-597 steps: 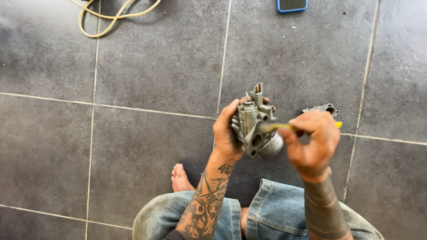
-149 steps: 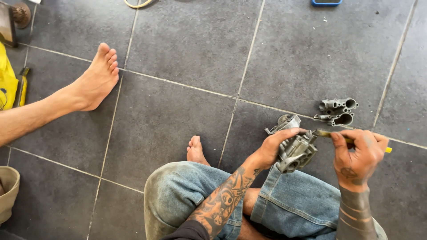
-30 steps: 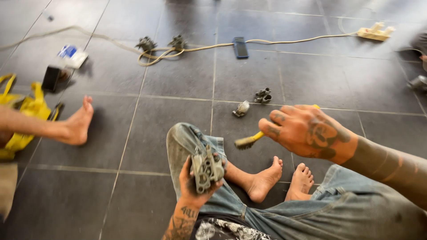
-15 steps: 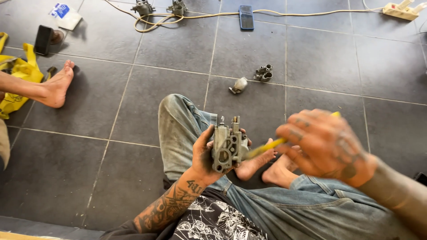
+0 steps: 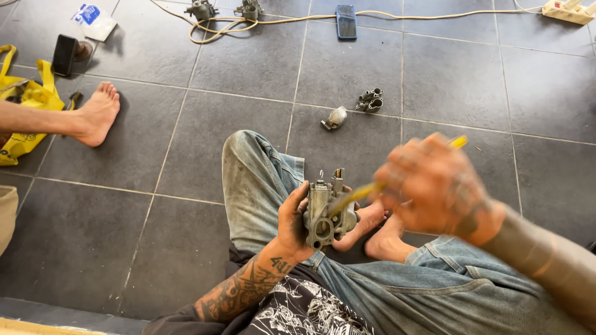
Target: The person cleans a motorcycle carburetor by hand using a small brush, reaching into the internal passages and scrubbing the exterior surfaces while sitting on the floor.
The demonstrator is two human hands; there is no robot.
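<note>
Gripped tight in the left hand (image 5: pixel 293 218), a grey cast-metal carburettor body (image 5: pixel 326 214) sits upright over the person's lap, approx. centre of the view. Fingers wrap its left side and back, thumb out of sight; the round bore at its lower front faces the camera. Right hand (image 5: pixel 434 186) is motion-blurred, closed around a yellow-handled tool (image 5: pixel 397 177), prob. a screwdriver. The tool's tip meets the upper front of the carburettor; exact contact point is too blurred to tell.

Handling, as a judgement: the part looks dense and heavy for its size, rigid, w/ sharp cast edges and small stubs on top that could bend or snag. The surface looks dull, maybe oily, so it could slip. Best hold is around the thick main block, as the left hand does now, not by the thin top fittings.

Around it: the person sits on dark grey floor tiles (image 5: pixel 465 74) in worn blue jeans (image 5: pixel 254 180), bare feet (image 5: pixel 379 226) tucked just behind the part. Further out on the tiles lie a small metal bowl-shaped piece (image 5: pixel 335 117) and a twin-tube metal fitting (image 5: pixel 371 100), close together. Beyond: a dark phone (image 5: pixel 346 22), a pale cable (image 5: pixel 434 13), and two more metal assemblies (image 5: pixel 225 9). At left, another person's bare foot (image 5: pixel 96 115) rests near a yellow bag (image 5: pixel 28 102).
</note>
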